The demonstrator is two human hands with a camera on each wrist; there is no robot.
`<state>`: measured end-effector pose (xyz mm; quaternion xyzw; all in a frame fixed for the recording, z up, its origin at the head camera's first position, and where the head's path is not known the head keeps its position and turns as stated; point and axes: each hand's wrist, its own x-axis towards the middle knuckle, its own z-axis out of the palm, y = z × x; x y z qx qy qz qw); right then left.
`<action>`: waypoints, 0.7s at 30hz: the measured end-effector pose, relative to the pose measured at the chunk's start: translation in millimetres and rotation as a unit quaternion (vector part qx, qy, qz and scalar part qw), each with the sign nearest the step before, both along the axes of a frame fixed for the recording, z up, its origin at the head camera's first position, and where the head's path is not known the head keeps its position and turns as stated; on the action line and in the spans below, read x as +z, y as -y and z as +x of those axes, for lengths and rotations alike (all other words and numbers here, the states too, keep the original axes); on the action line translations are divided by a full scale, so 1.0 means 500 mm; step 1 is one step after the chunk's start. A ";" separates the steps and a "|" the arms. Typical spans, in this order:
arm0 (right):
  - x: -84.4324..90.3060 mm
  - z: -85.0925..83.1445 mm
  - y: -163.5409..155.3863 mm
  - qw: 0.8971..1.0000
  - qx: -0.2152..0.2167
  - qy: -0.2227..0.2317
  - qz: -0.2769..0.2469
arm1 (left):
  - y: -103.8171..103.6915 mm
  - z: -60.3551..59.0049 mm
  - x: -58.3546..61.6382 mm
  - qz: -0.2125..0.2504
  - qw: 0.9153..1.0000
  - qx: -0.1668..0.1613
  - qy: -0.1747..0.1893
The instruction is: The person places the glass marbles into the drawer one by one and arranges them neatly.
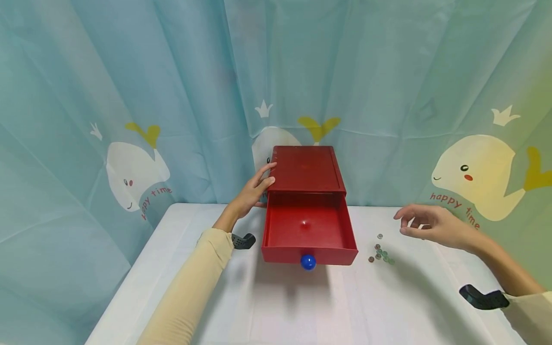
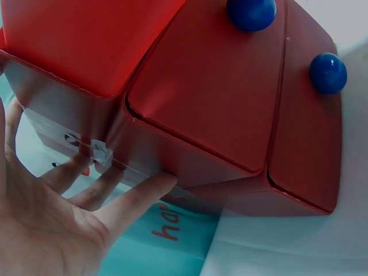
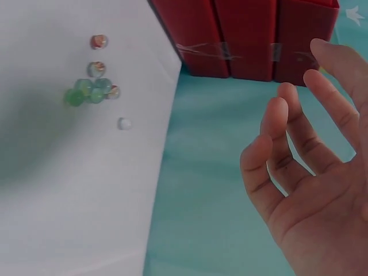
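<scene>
Head view looks down over the table's (image 1: 302, 306) near edge; both wrist views sit close, sharing the red box (image 1: 307, 168) at its far edge

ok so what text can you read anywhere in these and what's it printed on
"happy time": printed in red on the curtain, under the left whale.
"happy time": under the right whale too.
"ha": cut-off red letters on the curtain in the left wrist view.
The red box shows no readable lettering.

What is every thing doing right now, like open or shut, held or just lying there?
Red box: standing on the table, steadied by the left hand.
Drawer: pulled open, looks empty.
Marbles: loose on the table, untouched.
Left hand: fingers flat against the box's side.
Right hand: open, holding nothing, above the marbles.
</scene>
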<state>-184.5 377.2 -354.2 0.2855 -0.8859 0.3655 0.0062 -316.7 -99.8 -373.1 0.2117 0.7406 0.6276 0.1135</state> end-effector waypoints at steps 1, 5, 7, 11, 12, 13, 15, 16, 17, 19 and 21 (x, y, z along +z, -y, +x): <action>-0.005 0.000 -0.001 1.000 -0.006 0.000 0.004 | 0.000 0.000 0.000 0.000 1.000 -0.001 0.000; -0.025 0.000 -0.004 1.000 -0.024 0.000 0.009 | -0.001 0.002 0.002 0.000 1.000 -0.003 0.001; -0.036 -0.001 -0.005 1.000 -0.025 0.003 0.008 | -0.001 0.002 0.003 0.000 1.000 -0.005 0.000; -0.059 -0.004 -0.007 1.000 -0.019 0.018 0.001 | -0.001 0.002 0.002 -0.001 1.000 -0.005 0.000; -0.064 -0.005 -0.007 1.000 -0.018 0.019 0.001 | -0.001 0.001 0.002 -0.001 1.000 -0.005 0.000; -0.069 -0.005 -0.008 1.000 -0.017 0.021 0.000 | -0.001 0.001 0.002 -0.001 1.000 -0.004 0.001; -0.078 -0.006 -0.008 1.000 -0.017 0.021 0.000 | -0.001 0.000 0.001 -0.001 1.000 -0.005 0.001; -0.082 -0.006 -0.007 1.000 -0.018 0.020 0.001 | -0.001 0.000 0.001 -0.001 1.000 -0.005 0.000; -0.086 -0.006 -0.007 1.000 -0.019 0.020 0.001 | 0.000 -0.001 0.001 -0.001 1.000 -0.005 0.000; -0.092 -0.006 -0.006 0.999 -0.022 0.024 -0.001 | 0.000 -0.001 0.000 -0.002 1.000 -0.004 -0.001; -0.098 -0.005 -0.006 0.999 -0.025 0.030 -0.001 | 0.000 -0.001 0.000 -0.004 1.000 -0.003 -0.002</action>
